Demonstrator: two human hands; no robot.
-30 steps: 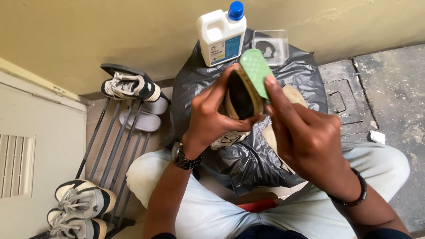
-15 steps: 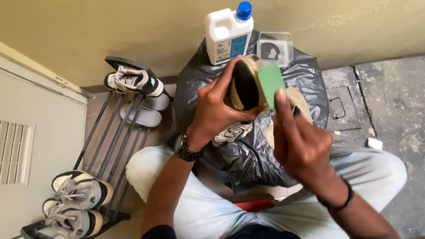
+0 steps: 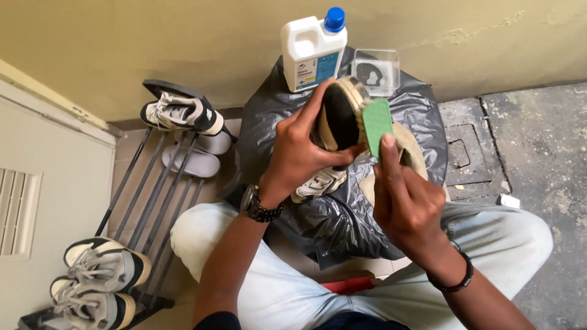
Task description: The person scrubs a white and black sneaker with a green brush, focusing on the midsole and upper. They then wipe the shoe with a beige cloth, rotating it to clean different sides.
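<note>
My left hand [image 3: 299, 156] grips a tan shoe [image 3: 340, 116] with a dark inside, held up with its opening toward me. My right hand [image 3: 406, 201] holds a green sponge [image 3: 376, 125] pressed against the shoe's right side. A second tan shoe [image 3: 409, 156] lies under my hands on a black plastic bag [image 3: 330, 220]. A white sneaker [image 3: 319, 183] also rests on the bag, partly hidden by my left wrist.
A white jug with a blue cap [image 3: 313, 50] and a clear plastic tub [image 3: 376, 70] stand by the wall. A metal shoe rack [image 3: 147, 201] at left carries sneakers [image 3: 180, 113], grey slippers [image 3: 194, 160] and more sneakers [image 3: 104, 269]. Concrete floor [image 3: 538, 140] lies at right.
The sponge has slid down and right along the shoe. My right hand has dropped lower with it; the left hand has kept its hold and turned the shoe slightly.
</note>
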